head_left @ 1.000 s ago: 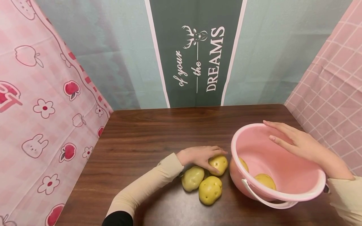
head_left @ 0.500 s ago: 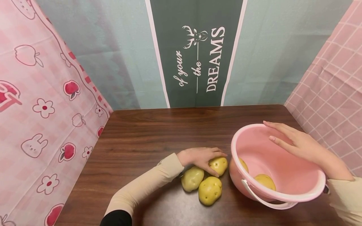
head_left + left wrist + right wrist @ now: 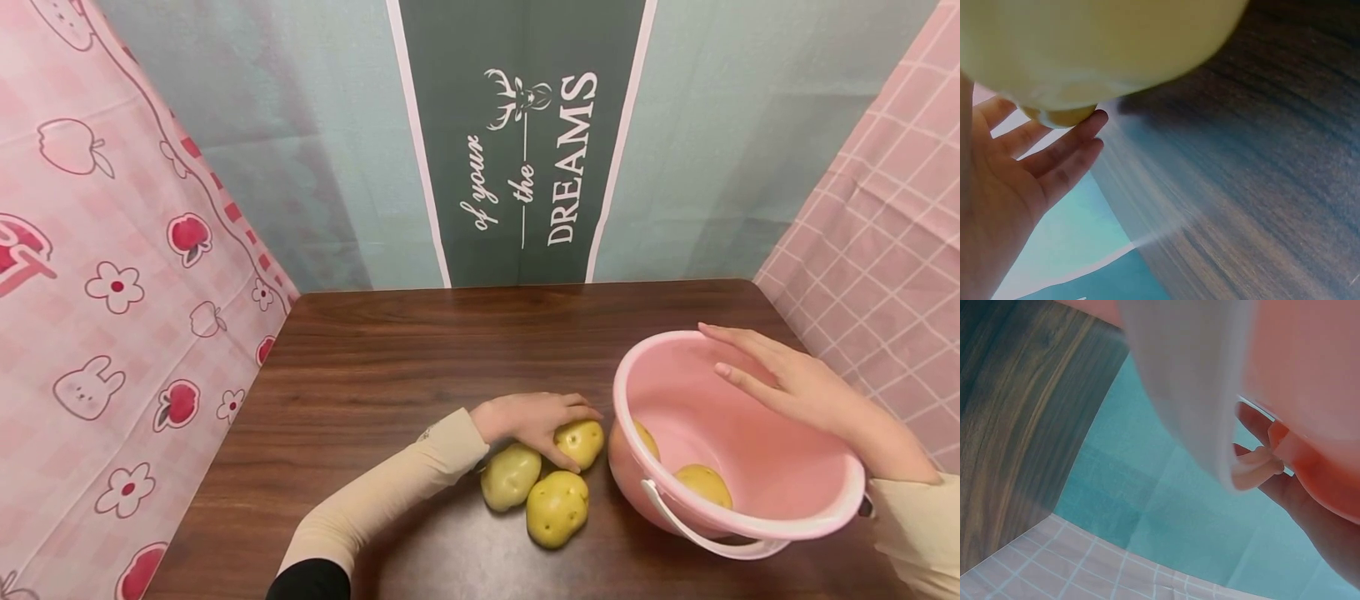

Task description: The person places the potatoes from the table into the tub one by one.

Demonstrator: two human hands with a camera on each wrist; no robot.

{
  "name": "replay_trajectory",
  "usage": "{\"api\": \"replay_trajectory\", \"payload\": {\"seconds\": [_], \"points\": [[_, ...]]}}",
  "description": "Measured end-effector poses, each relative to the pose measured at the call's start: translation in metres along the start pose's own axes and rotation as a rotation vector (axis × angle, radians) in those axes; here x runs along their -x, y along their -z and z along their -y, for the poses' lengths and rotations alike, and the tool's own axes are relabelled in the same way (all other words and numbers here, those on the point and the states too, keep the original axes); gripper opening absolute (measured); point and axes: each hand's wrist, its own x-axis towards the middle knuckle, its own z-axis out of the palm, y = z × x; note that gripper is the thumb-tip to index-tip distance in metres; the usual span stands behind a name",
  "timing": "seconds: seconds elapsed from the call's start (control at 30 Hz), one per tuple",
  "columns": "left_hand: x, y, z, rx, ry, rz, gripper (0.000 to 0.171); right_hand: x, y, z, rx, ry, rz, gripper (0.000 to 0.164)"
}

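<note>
My left hand [image 3: 531, 423] bends over a yellow potato [image 3: 581, 446] on the table, thumb on its near side and fingers over its far side. In the left wrist view a large pale-yellow potato [image 3: 1104, 44] fills the top, and the fingers [image 3: 1063, 162] show beyond it. Two more potatoes lie close by: a paler one [image 3: 512, 478] under the wrist and a knobbly one [image 3: 557, 510] nearer me. On the right stands a pink bucket [image 3: 750, 417] with potatoes [image 3: 703, 485] inside. My right hand [image 3: 802, 387] rests straight-fingered over its far right rim.
The bucket's white handle [image 3: 712, 542] hangs down on the near side. A dark wooden table [image 3: 390, 358] lies under everything. Pink printed cloth [image 3: 120, 375] borders it at left, pink grid cloth [image 3: 892, 250] at right, and a teal and green curtain [image 3: 315, 183] behind.
Almost nothing differs. My left hand keeps its place over the potato, and my right hand stays on the bucket rim.
</note>
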Motion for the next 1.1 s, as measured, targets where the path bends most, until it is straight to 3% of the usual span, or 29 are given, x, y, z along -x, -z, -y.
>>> {"api": "replay_trajectory", "payload": {"seconds": [1.1], "points": [[0.008, 0.011, -0.002, 0.013, -0.029, -0.11, 0.08, 0.0, 0.0, 0.0, 0.006, -0.006, -0.006, 0.059]]}}
